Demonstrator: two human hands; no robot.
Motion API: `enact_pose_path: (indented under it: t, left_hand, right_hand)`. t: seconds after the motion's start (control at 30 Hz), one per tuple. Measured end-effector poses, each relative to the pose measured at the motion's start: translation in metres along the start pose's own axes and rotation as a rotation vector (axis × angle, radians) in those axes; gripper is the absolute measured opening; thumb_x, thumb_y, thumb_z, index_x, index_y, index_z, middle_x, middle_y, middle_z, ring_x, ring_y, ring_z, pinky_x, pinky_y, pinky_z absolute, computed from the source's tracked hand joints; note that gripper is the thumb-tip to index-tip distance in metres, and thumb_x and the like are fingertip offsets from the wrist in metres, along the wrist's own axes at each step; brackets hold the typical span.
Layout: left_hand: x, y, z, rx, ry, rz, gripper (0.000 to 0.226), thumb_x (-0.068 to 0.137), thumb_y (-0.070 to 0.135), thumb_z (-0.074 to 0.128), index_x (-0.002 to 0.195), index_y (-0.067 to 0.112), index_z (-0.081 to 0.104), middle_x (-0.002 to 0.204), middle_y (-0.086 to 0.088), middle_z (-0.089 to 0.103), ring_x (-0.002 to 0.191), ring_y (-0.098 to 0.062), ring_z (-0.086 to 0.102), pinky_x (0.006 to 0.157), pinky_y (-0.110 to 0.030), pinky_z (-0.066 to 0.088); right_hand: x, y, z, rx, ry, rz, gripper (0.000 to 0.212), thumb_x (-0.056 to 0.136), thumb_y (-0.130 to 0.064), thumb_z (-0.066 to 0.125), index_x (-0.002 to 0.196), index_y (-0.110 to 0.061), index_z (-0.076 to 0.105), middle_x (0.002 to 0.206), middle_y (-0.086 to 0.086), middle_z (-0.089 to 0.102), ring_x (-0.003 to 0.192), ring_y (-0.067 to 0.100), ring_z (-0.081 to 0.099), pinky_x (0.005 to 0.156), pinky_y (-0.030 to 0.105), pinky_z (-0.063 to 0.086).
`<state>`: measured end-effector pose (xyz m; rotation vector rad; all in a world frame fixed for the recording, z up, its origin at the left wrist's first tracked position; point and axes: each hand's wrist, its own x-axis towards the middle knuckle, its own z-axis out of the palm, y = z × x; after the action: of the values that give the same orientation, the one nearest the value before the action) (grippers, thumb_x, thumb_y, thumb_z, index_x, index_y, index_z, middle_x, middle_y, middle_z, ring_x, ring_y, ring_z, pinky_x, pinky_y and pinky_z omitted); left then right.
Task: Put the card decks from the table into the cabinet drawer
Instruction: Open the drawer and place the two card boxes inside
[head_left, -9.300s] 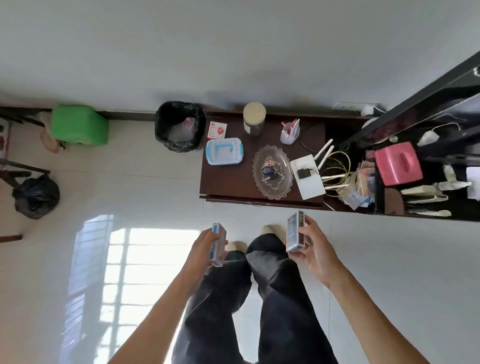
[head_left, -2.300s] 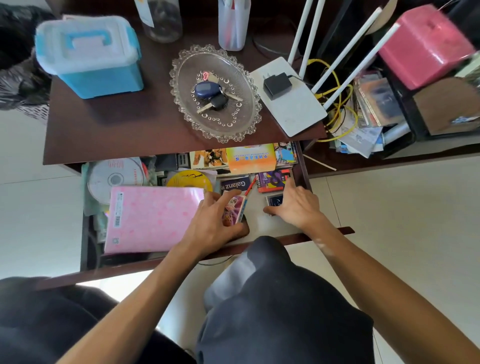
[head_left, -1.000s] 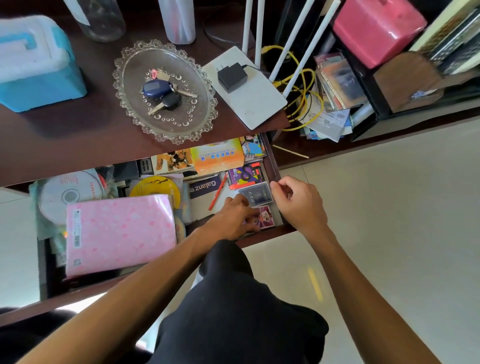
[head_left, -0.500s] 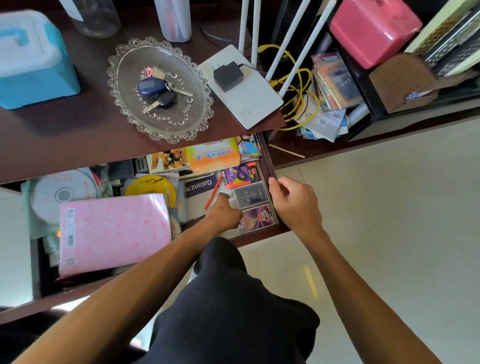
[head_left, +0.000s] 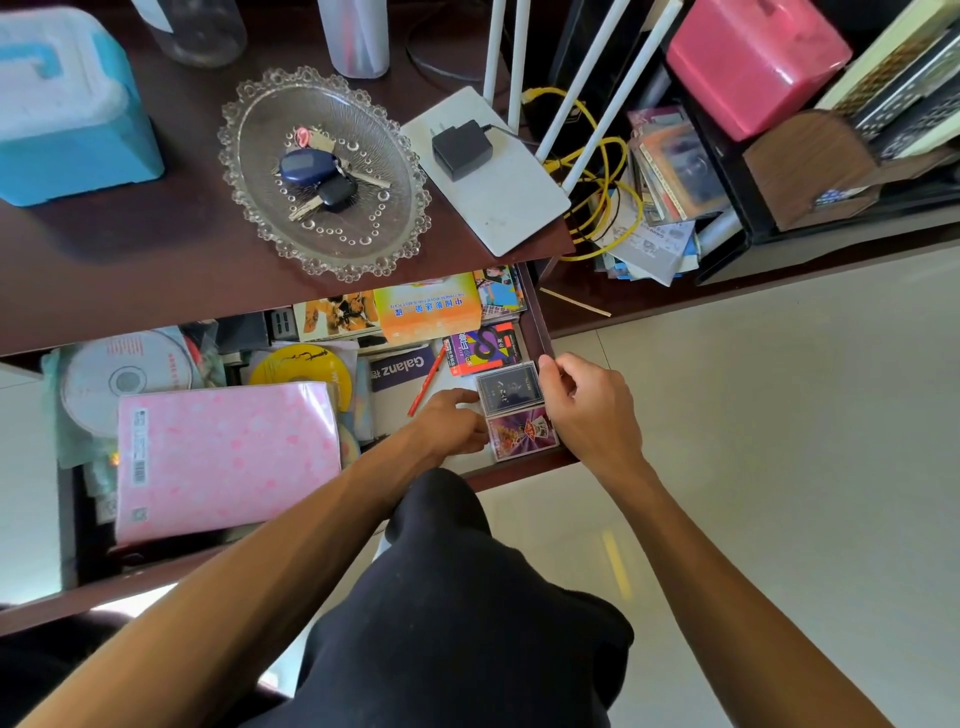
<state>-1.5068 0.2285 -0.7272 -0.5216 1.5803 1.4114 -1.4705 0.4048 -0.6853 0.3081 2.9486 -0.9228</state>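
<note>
Half a second ago the left hand (head_left: 457, 423) was still bunched against the dark card deck (head_left: 510, 388); now its fingers have spread and lie flat on the drawer floor just left of both decks, holding nothing. The right hand (head_left: 587, 410) has stayed on the right side, loosely curled, its fingertips touching the dark deck's right edge; whether it is pinching the deck or only nudging it square is hard to tell. Both decks carried in some seconds ago now lie in the open cabinet drawer (head_left: 537, 317), in its front right corner: the dark deck behind, the purple card deck (head_left: 522, 434) touching it in front. I judge the placing nearly done, with only a final straightening, letting go and shutting the drawer to follow.

The decks are small flat rectangular boxes with a glossy wrap that catches light. Around them lie a soft pink plastic-covered folder (head_left: 223, 457), shiny discs (head_left: 124, 376) and a red pen (head_left: 427, 382). Above, on the dark polished wood bench (head_left: 130, 249), sits a beaded cut-glass dish (head_left: 324, 174) holding keys.
</note>
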Motion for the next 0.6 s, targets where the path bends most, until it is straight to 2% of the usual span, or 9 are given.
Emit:
enact_pose_path:
  t: [0.1,0.2,0.27,0.37,0.43,0.53,0.6]
  left_hand:
    - [0.0,-0.001,-0.007,0.083,0.074,0.052,0.05,0.093,-0.002,0.054,0.141,0.01,0.046,0.102,-0.015,0.071,0.095,-0.026,0.07,0.091,-0.04,0.058]
    - [0.002,0.003,-0.01,0.505,0.238,0.35,0.049,0.094,0.005,0.053,0.14,0.02,0.043,0.109,-0.014,0.071,0.096,-0.028,0.067,0.087,-0.04,0.055]
    - [0.006,0.009,-0.009,0.769,0.181,0.513,0.057,0.096,0.01,0.052,0.148,0.027,0.035,0.128,-0.014,0.063,0.113,-0.03,0.061,0.094,-0.037,0.049]
    - [0.016,0.015,-0.002,1.051,0.08,0.504,0.067,0.099,0.015,0.048,0.155,0.037,0.019,0.152,-0.013,0.038,0.133,-0.033,0.046,0.104,-0.041,0.045]
    - [0.019,0.012,0.002,1.158,0.078,0.459,0.066,0.101,0.016,0.046,0.155,0.041,0.017,0.155,-0.014,0.027,0.128,-0.033,0.05,0.101,-0.041,0.05]
    - [0.02,0.003,0.006,1.222,0.099,0.48,0.062,0.102,0.02,0.047,0.154,0.042,0.021,0.153,-0.014,0.024,0.123,-0.03,0.053,0.099,-0.038,0.052]
    - [0.02,-0.002,0.006,1.182,0.096,0.498,0.06,0.102,0.02,0.046,0.154,0.04,0.024,0.151,-0.011,0.027,0.125,-0.028,0.051,0.101,-0.037,0.05]
  right_hand:
    - [0.001,0.002,0.001,-0.015,-0.001,-0.01,0.036,0.104,-0.048,0.045,0.087,-0.021,0.062,0.093,-0.003,0.078,0.087,0.011,0.074,0.052,0.026,0.061]
    - [0.002,0.001,0.001,-0.029,-0.002,0.0,0.036,0.104,-0.049,0.045,0.085,-0.023,0.06,0.091,-0.004,0.077,0.085,0.011,0.073,0.05,0.024,0.059]
    - [0.002,0.001,0.002,-0.04,0.011,-0.004,0.035,0.104,-0.049,0.046,0.084,-0.023,0.06,0.088,-0.004,0.077,0.082,0.011,0.073,0.051,0.026,0.06]
    - [0.002,0.0,0.001,-0.049,0.019,-0.002,0.034,0.104,-0.047,0.047,0.084,-0.024,0.06,0.085,-0.003,0.077,0.079,0.011,0.074,0.055,0.031,0.063]
    - [0.002,-0.001,0.002,-0.058,0.022,-0.007,0.032,0.104,-0.047,0.047,0.084,-0.026,0.059,0.084,-0.003,0.077,0.078,0.012,0.074,0.056,0.03,0.062]
    - [0.002,0.0,0.003,-0.064,0.022,-0.016,0.029,0.105,-0.044,0.048,0.084,-0.026,0.058,0.085,-0.002,0.077,0.077,0.013,0.074,0.056,0.029,0.062]
    - [0.002,0.0,0.002,-0.061,0.018,-0.022,0.03,0.105,-0.043,0.048,0.084,-0.025,0.06,0.083,-0.003,0.076,0.075,0.011,0.073,0.054,0.028,0.061]
